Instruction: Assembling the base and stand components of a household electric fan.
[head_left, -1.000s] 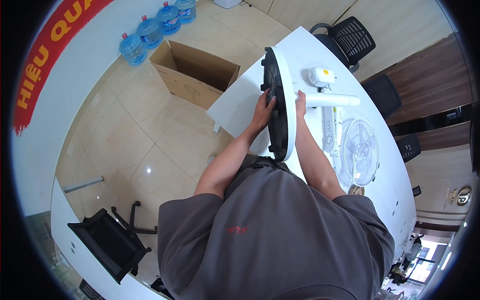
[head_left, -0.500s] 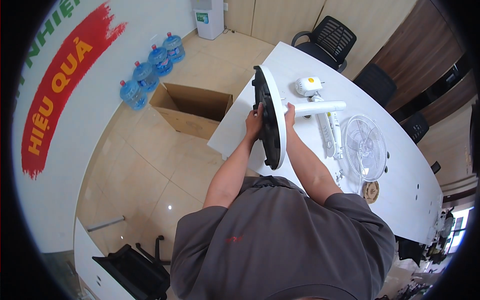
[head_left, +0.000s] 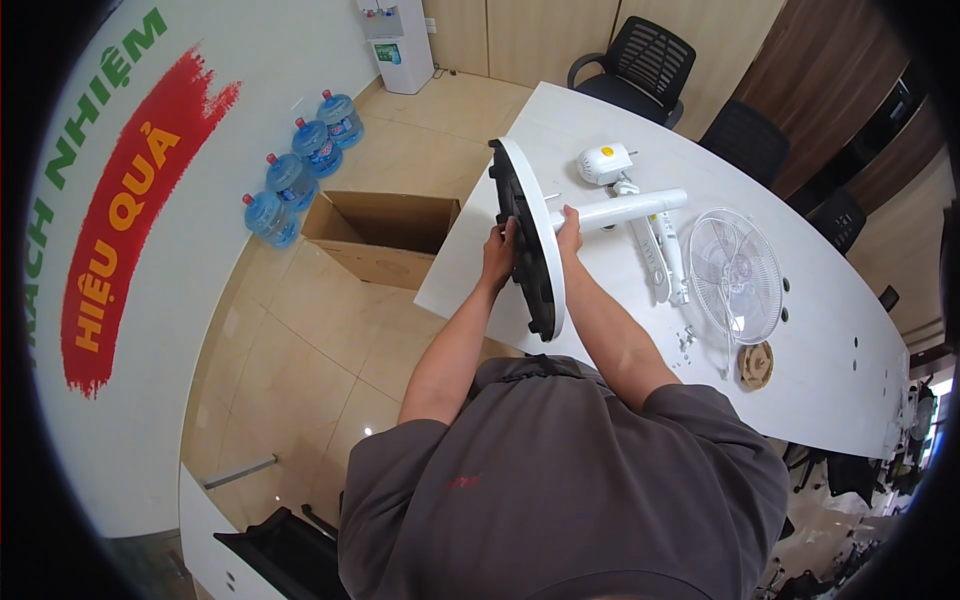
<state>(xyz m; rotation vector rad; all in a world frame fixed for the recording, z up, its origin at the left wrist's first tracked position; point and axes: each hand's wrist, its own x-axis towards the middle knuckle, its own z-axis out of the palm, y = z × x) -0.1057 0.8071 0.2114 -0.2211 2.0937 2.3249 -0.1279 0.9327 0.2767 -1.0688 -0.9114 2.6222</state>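
A round fan base [head_left: 548, 250], white on top with a ribbed black underside, is held up on edge over the near-left part of the table. From its white face a white fan pole [head_left: 630, 208] sticks out to the right, nearly level. My right hand [head_left: 569, 236] is closed round the pole where it meets the base. My left hand [head_left: 498, 255] is closed against the middle of the black underside; whether its fingertips hold something small is hidden. Beyond the pole lies a white fan motor head [head_left: 603, 163]. A white slender fan part [head_left: 672, 265] rests beside the pole.
On the white table [head_left: 810, 370] lie a round fan grille [head_left: 737, 275], small hardware pieces [head_left: 686, 338] and a brown cardboard piece [head_left: 756, 365]. An open cardboard box [head_left: 380, 262] stands on the floor at left, near several water bottles [head_left: 292, 182]. Black chairs [head_left: 640, 70] line the far side.
The whole view has shifted slightly. Both hands keep their places on the base and pole, and the base leans a little more with its top to the left.
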